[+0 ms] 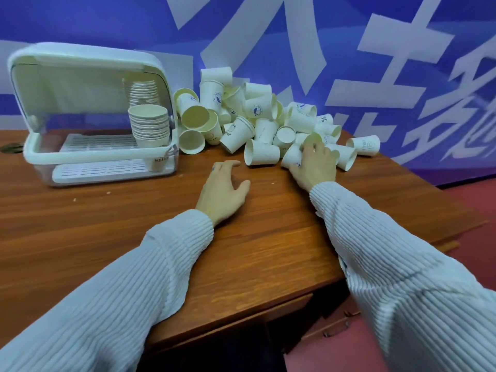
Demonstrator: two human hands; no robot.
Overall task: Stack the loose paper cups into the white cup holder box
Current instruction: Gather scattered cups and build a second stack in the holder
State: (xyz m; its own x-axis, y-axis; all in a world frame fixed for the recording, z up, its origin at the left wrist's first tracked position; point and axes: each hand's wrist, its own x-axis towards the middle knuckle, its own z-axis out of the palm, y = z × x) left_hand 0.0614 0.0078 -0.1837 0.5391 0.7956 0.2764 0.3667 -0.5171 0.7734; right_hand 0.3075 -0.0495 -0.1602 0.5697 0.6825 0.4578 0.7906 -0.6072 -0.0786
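A heap of white paper cups (pixel 257 122) lies tumbled at the back of the wooden table (pixel 107 224). At far left stands the white cup holder box (pixel 35 151), its clear lid raised, with a stack of nested cups (pixel 149 127) inside at its right end. My right hand (pixel 314 165) reaches into the near edge of the heap and its fingers curl round a lying cup (pixel 291 158). My left hand (pixel 224 190) rests palm down on the table in front of the heap, fingers relaxed and holding nothing.
A blue banner wall (pixel 80 20) with large white characters stands right behind the heap and box. The table's right edge (pixel 456 210) drops to a red floor. A single cup (pixel 363 145) lies apart at the heap's right end.
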